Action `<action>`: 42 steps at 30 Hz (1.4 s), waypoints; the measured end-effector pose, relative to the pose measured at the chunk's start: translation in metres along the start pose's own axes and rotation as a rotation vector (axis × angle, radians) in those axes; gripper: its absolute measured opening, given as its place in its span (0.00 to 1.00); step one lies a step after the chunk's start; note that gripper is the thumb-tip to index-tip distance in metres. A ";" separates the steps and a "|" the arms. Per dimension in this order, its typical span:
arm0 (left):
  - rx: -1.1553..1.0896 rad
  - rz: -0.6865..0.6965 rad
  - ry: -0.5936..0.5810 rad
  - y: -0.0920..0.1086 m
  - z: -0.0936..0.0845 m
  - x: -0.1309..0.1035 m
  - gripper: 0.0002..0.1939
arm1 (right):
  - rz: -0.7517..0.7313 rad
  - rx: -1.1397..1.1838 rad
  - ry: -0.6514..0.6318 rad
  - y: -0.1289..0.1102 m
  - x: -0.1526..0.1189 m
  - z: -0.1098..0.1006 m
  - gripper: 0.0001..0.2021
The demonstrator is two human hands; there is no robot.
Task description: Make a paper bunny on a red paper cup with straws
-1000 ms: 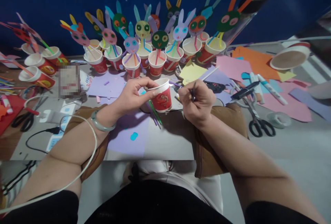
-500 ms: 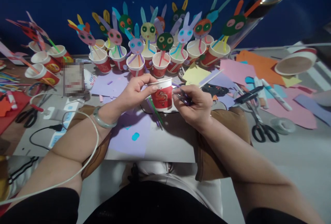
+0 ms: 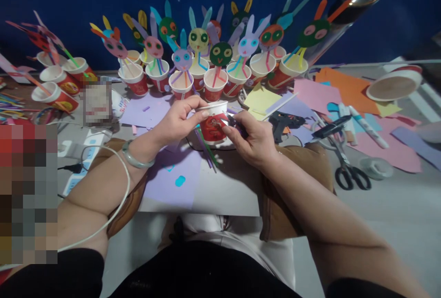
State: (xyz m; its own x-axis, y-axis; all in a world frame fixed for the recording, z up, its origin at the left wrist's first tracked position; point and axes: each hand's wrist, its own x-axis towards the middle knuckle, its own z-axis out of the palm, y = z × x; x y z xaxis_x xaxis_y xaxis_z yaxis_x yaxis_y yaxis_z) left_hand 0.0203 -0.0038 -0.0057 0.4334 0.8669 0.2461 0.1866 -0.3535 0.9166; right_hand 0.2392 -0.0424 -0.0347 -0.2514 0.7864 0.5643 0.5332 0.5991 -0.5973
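Observation:
In the middle of the head view, my left hand [image 3: 188,116] grips a red paper cup [image 3: 212,128] with a white rim, thumb outside and fingers at the rim. A dragon-like print marks its side. My right hand [image 3: 253,137] is closed round a small dark tool [image 3: 237,126] with a shiny tip, held against the cup's right side. My fingers hide most of it, and its exact kind cannot be made out. Just below the cup lie green and purple sticks [image 3: 206,149]. A purple sheet [image 3: 172,178] with a blue paper scrap [image 3: 180,181] on it lies nearer to me.
Several cups with paper rabbit heads [image 3: 220,54] stand along the blue wall. To the right lie a black glue gun [image 3: 285,121], black-handled scissors [image 3: 351,176], a tape roll [image 3: 377,168] and coloured paper [image 3: 344,89]. A white cable [image 3: 129,183] crosses my left forearm.
My right hand has moved slightly left and up, bringing the tool against the cup's side. The cup has tilted and turned a little. A blurred-out patch now covers the lower left.

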 end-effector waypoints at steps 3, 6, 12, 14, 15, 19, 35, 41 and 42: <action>-0.013 -0.024 -0.004 -0.001 0.001 0.000 0.20 | 0.056 0.019 0.002 0.000 0.000 0.002 0.16; -0.058 -0.030 0.012 -0.001 0.002 -0.001 0.19 | 0.161 0.171 0.069 0.002 0.002 0.004 0.22; -0.105 0.008 0.093 0.002 0.002 -0.003 0.18 | 0.399 0.512 -0.017 0.007 0.013 0.002 0.28; -0.100 0.045 0.125 0.001 0.002 -0.003 0.18 | 0.462 0.590 -0.101 0.006 0.015 0.000 0.28; -0.099 0.065 0.139 0.001 0.002 -0.004 0.17 | 0.481 0.617 -0.144 0.005 0.015 -0.001 0.28; -0.102 0.099 0.178 0.000 0.004 -0.004 0.18 | 0.506 0.673 -0.225 0.001 0.015 0.000 0.26; -0.253 0.011 0.204 -0.018 0.015 0.000 0.20 | 0.415 0.637 0.108 0.004 0.005 0.009 0.26; -0.291 -0.037 0.275 -0.024 0.026 -0.004 0.14 | 0.476 0.813 -0.222 -0.016 -0.001 0.012 0.24; -0.283 -0.041 0.295 -0.024 0.028 -0.004 0.12 | 0.502 0.856 -0.284 -0.018 -0.001 0.012 0.24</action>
State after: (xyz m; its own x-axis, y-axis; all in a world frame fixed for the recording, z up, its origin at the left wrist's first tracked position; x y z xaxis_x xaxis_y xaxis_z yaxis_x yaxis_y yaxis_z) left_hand 0.0385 -0.0089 -0.0373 0.1519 0.9563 0.2499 -0.0696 -0.2419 0.9678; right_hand 0.2205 -0.0522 -0.0313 -0.3990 0.9157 0.0486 -0.0963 0.0108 -0.9953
